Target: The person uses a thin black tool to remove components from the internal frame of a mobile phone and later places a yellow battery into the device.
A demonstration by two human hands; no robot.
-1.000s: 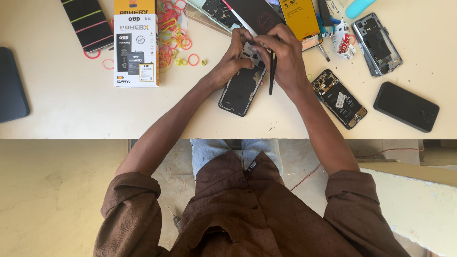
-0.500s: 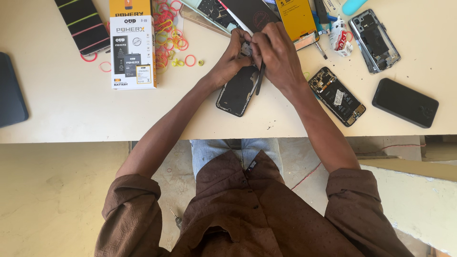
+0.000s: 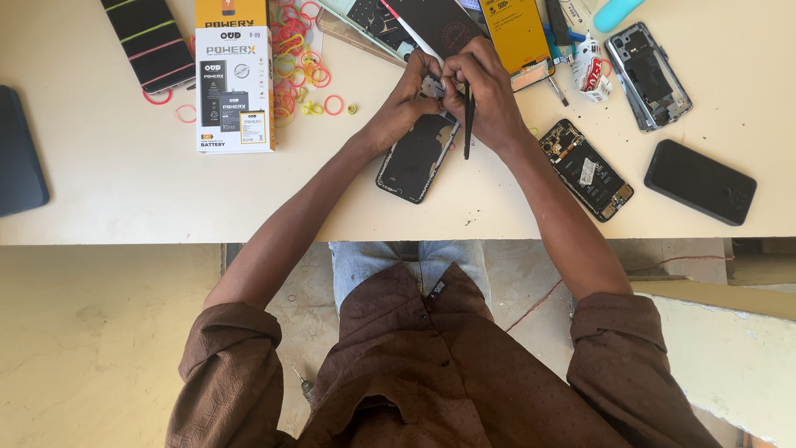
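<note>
Over a cream table (image 3: pixel 124 191), left hand (image 3: pixel 406 99) and right hand (image 3: pixel 485 95) meet, both pinching the opened phone's (image 3: pixel 419 153) top.

- We are wearing a brown shirt (image 3: pixel 448 373) with a fine dotted weave across the chest and shoulders.
- Its sleeves are sitting rolled into thick cuffs above the elbows, the left sleeve (image 3: pixel 228 348) and the right sleeve (image 3: pixel 622 332), leaving both forearms bare.
- A collar is lying open at the neck, and a small dark label is showing just below the shirt's upper edge.
- We are wearing light blue jeans (image 3: pixel 390 261), showing in a narrow strip between the shirt and the worktop edge.
- Our left hand (image 3: pixel 406 104) and right hand (image 3: pixel 489 95) are bare, with no rings, watch or bands on the fingers or wrists.
</note>
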